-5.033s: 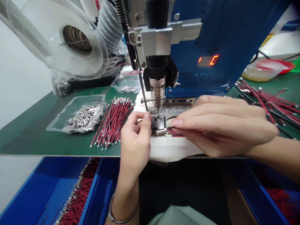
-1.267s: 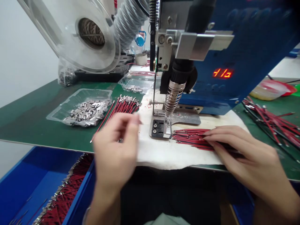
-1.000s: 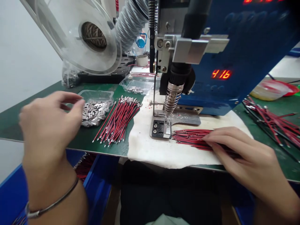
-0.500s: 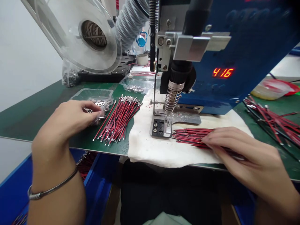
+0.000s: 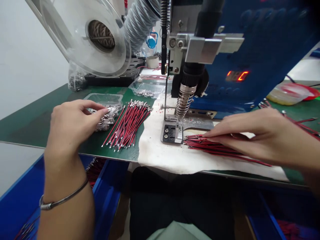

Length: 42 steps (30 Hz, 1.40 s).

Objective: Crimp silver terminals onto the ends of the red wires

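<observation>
My left hand (image 5: 72, 125) reaches over the clear tray of small metal terminals (image 5: 108, 109), its thumb and forefinger pinched together at the pile. What they pinch is too small to see. My right hand (image 5: 260, 135) lies on the bundle of red and black wires (image 5: 212, 146) on the white cloth (image 5: 165, 153), fingers extended and pressed onto the wire ends beside the small metal fixture (image 5: 172, 133) under the soldering head (image 5: 184, 100). A second bunch of finished wires (image 5: 127, 125) lies between tray and cloth.
The blue machine (image 5: 250, 50) with a red display stands behind the fixture. A clear reel (image 5: 85, 36) and a grey hose (image 5: 140, 20) sit at the back left. More wires (image 5: 300, 121) lie at right. Blue bins (image 5: 20, 203) with wires hang below the green table (image 5: 32, 126).
My left hand swung from the fixture out to the left and settled on the terminal tray. My right hand slid left along the wire bundle toward the fixture.
</observation>
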Each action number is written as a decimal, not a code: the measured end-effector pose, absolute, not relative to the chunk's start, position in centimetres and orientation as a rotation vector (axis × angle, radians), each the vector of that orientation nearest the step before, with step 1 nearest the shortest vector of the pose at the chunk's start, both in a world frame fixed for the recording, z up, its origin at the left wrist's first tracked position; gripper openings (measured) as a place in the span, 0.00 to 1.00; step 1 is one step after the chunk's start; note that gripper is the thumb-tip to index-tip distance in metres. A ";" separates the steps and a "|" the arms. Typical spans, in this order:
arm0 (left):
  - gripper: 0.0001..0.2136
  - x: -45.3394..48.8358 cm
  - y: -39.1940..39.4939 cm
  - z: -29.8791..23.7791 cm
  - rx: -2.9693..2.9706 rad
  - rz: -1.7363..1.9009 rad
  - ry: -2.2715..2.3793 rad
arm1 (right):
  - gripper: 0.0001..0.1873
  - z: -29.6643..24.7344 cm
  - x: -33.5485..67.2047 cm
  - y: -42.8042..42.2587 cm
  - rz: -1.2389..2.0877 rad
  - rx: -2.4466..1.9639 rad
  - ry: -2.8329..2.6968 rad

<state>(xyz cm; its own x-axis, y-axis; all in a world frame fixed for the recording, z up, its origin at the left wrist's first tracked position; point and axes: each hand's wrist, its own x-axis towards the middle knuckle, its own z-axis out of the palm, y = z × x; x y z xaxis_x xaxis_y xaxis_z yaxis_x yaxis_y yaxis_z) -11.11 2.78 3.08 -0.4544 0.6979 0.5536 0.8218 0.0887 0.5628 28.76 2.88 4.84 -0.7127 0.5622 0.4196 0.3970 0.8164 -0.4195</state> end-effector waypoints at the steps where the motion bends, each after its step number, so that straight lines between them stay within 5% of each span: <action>1: 0.07 -10.7 2.6 3.1 -1.494 -1.422 -2.111 | 0.09 5.1 28.5 3.5 0.436 -0.693 -2.474; 9: 0.08 -2.2 0.2 2.0 -1.701 -2.895 -1.270 | 0.10 6.7 25.5 6.9 0.777 -0.710 -2.691; 15: 0.03 2.2 -0.1 1.2 -1.545 -3.384 -1.500 | 0.12 5.8 25.1 7.7 0.865 -0.838 -2.525; 19: 0.03 3.7 0.3 0.7 -1.531 -3.374 -1.643 | 0.14 4.2 24.7 7.2 0.843 -0.884 -2.338; 25: 0.06 3.2 0.6 -1.0 -1.967 -2.833 -2.027 | 0.12 3.1 24.0 5.5 0.669 -0.914 -2.313; 35: 0.06 4.7 0.6 0.1 -1.507 -3.191 -1.757 | 0.11 2.5 24.0 4.9 0.489 -0.854 -2.324; 42: 0.08 3.9 0.0 -1.8 -1.842 -2.899 -1.912 | 0.10 2.4 23.9 4.6 0.500 -0.878 -2.304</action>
<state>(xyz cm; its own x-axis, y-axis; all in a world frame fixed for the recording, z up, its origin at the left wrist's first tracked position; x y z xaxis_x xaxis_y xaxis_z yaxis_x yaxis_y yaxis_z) 3.92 0.05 -1.78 -0.3304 0.9118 0.2439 -0.1348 -0.3014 0.9439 23.91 4.56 2.44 -0.5898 0.6953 0.4108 0.4623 0.7077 -0.5343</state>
